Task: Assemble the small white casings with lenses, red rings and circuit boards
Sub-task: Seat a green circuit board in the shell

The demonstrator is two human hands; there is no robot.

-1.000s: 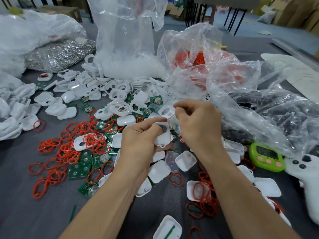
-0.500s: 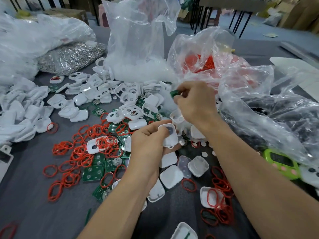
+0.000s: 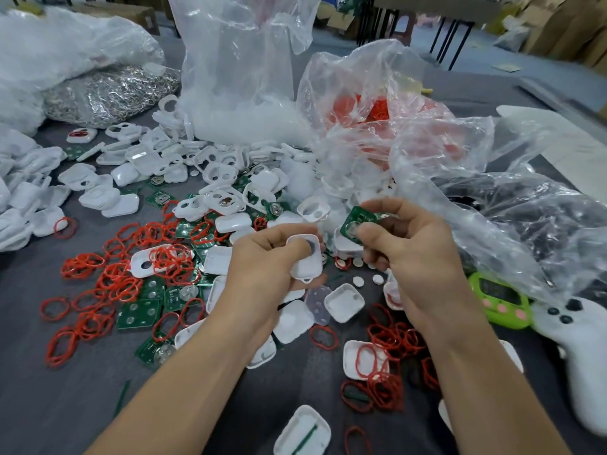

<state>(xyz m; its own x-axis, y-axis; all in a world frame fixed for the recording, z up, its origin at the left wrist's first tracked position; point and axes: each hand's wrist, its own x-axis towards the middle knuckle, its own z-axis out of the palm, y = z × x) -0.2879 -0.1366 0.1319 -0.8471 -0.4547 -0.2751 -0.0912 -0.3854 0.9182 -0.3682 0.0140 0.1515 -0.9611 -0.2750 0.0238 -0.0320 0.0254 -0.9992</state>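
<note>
My left hand (image 3: 266, 274) grips a small white casing (image 3: 307, 257) with its hollow side facing me, above the grey table. Just to its right, my right hand (image 3: 414, 254) pinches a green circuit board (image 3: 356, 221) between thumb and fingers, held slightly higher than the casing and apart from it. Loose red rings (image 3: 115, 274) lie in heaps to the left, and more red rings (image 3: 387, 366) lie at the lower right. Several green circuit boards (image 3: 139, 311) and white casings (image 3: 210, 198) are scattered over the table. Small white lens discs (image 3: 358, 281) lie under my hands.
Clear plastic bags stand behind: one with white parts (image 3: 243, 93), one with red rings (image 3: 377, 103), a crumpled one (image 3: 492, 198) at right. A bag of silver metal pieces (image 3: 108, 93) lies far left. A green toy (image 3: 499, 300) and a white controller (image 3: 584, 343) sit at right.
My right hand reached to the pile behind, picked up a green circuit board and came back down beside the casing. The left hand has kept hold of the casing.
</note>
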